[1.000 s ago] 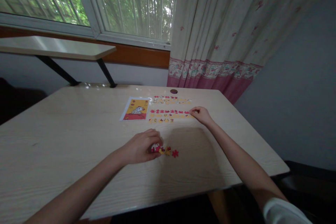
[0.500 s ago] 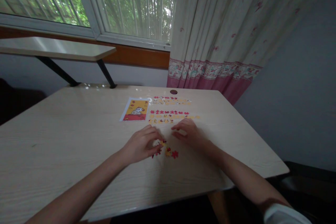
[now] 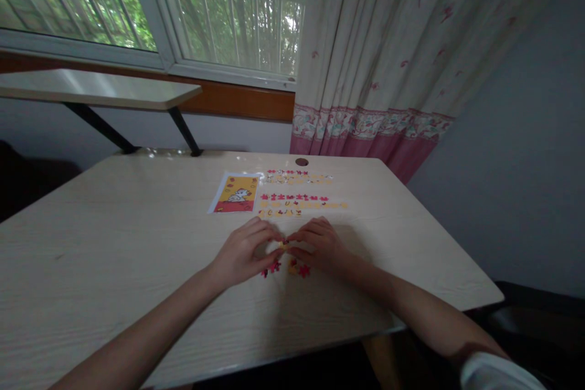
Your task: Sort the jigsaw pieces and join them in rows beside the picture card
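My left hand (image 3: 251, 251) and my right hand (image 3: 321, 245) meet over the table, fingertips almost touching. Between them is a small yellow jigsaw puzzle piece (image 3: 283, 245), with the thumb and fingers of both hands closed at its edges. Just below lie loose pieces: red ones (image 3: 274, 266) under my left fingers, a yellow one (image 3: 292, 267) and a red one (image 3: 304, 270) below my right fingers. Beyond the hands, more pieces are laid in rows, among them a red row (image 3: 295, 197) and a yellow row (image 3: 304, 205).
A picture sheet (image 3: 236, 194) showing a white animal on yellow and red lies left of the rows. The table (image 3: 137, 244) has a round cable hole (image 3: 301, 162) near its back edge. A raised shelf (image 3: 100, 88) stands at the back left; a curtain (image 3: 365, 73) hangs behind.
My right hand has moved left and slightly down, and its fingers have closed at the yellow puzzle piece by my left fingertips. My left hand has stayed nearly in place.
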Action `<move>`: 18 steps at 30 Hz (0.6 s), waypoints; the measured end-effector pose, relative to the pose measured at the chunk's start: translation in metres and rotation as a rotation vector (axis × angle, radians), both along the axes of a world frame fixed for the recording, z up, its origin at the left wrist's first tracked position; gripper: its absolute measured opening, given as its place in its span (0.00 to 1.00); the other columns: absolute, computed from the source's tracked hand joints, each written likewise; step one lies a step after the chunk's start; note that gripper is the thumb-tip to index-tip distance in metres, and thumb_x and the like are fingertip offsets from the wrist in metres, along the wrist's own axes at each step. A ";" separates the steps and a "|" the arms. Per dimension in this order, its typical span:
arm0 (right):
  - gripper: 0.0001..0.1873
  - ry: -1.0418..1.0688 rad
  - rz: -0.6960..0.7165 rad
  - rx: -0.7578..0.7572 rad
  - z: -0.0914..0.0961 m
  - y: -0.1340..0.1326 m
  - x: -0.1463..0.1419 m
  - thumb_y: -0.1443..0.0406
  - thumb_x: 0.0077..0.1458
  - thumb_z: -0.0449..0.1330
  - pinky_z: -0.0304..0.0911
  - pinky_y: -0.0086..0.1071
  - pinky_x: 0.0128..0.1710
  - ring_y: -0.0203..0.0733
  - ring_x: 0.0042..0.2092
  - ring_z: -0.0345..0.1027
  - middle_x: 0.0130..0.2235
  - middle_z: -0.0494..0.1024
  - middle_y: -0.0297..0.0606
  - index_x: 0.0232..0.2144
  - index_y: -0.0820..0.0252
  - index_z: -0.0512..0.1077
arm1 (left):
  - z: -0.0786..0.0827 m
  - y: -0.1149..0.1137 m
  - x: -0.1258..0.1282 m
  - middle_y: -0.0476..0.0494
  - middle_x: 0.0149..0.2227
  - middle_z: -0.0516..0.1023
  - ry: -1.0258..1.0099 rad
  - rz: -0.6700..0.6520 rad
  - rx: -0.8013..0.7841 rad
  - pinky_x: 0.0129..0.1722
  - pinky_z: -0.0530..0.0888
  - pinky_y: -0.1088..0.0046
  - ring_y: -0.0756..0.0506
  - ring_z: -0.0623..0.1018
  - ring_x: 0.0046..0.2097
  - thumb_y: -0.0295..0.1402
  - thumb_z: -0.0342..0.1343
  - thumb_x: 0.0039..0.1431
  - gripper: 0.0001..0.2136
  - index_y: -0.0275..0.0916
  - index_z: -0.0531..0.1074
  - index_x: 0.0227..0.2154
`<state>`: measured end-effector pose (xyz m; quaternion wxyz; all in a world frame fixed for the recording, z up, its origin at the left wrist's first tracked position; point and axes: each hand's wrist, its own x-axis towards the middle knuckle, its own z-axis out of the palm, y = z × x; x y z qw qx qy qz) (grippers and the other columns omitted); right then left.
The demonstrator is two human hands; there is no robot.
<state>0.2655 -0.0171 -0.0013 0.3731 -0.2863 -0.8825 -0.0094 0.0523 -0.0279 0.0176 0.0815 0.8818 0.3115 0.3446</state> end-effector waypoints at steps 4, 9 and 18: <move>0.08 0.033 -0.010 0.028 0.002 0.004 0.004 0.58 0.53 0.59 0.55 0.31 0.36 0.34 0.32 0.68 0.29 0.77 0.32 0.33 0.54 0.74 | -0.002 0.001 -0.001 0.46 0.34 0.72 0.000 0.013 -0.057 0.36 0.69 0.71 0.47 0.71 0.37 0.32 0.54 0.56 0.06 0.39 0.68 0.37; 0.08 0.132 -0.169 0.079 0.015 0.025 0.028 0.59 0.53 0.59 0.57 0.31 0.36 0.35 0.32 0.69 0.30 0.78 0.33 0.33 0.53 0.75 | -0.005 0.003 -0.003 0.45 0.34 0.71 0.065 0.047 -0.112 0.36 0.69 0.70 0.47 0.71 0.37 0.36 0.53 0.56 0.08 0.40 0.67 0.37; 0.08 0.211 -0.318 0.065 0.011 0.046 0.049 0.59 0.51 0.61 0.58 0.33 0.37 0.37 0.33 0.69 0.29 0.78 0.35 0.33 0.55 0.76 | -0.007 0.005 -0.005 0.44 0.36 0.71 0.201 0.001 -0.103 0.36 0.69 0.70 0.46 0.71 0.39 0.37 0.50 0.59 0.08 0.40 0.68 0.37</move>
